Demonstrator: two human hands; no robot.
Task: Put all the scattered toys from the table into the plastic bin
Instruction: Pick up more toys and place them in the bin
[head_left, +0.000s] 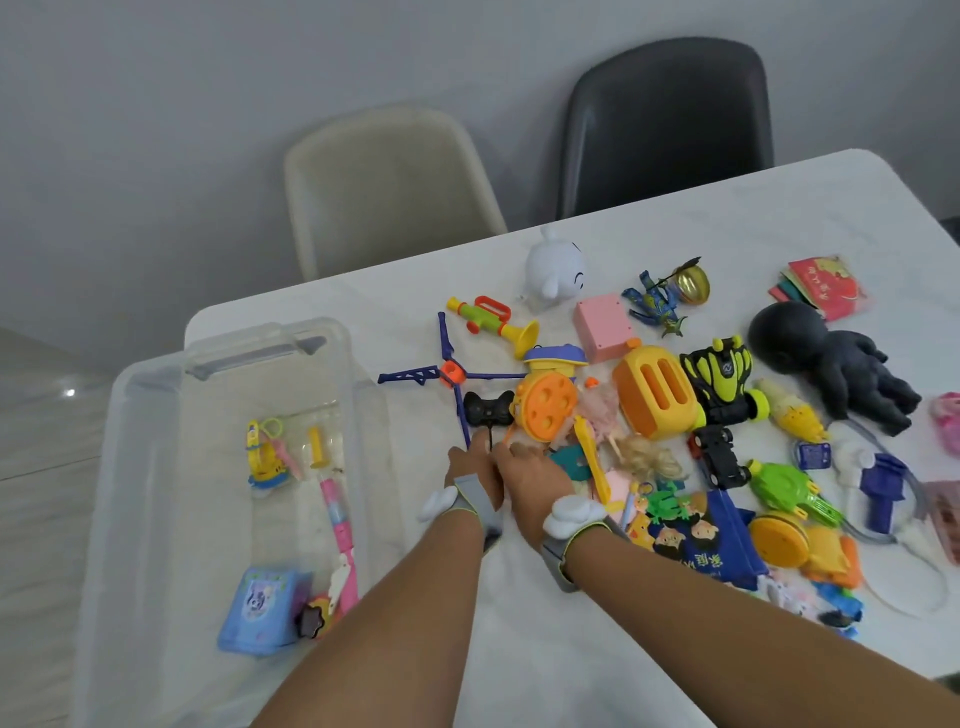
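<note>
A clear plastic bin (234, 358) stands at the table's left and holds a blue booklet toy (260, 608), a pink wand (337, 519) and a yellow toy (265, 457). Toys lie scattered to its right: a blue windmill (449, 374), a black bow-shaped toy (488, 408), an orange round toy (548, 402), a toy trumpet (493, 325), an orange toaster (657, 400). My left hand (470, 470) sits curled just below the black bow toy, by its cord. My right hand (530, 478) lies palm down beside it on a teal piece. Both hands' fingertips are hidden.
Further right lie a green-black car (722, 382), a black doll (831, 364), a green turtle (789, 488), a blue cloth book (711, 540) and red cloth books (826, 286). A white figure (556, 273) and pink box (605, 327) sit farther back. Two chairs (389, 182) stand behind the table (519, 649).
</note>
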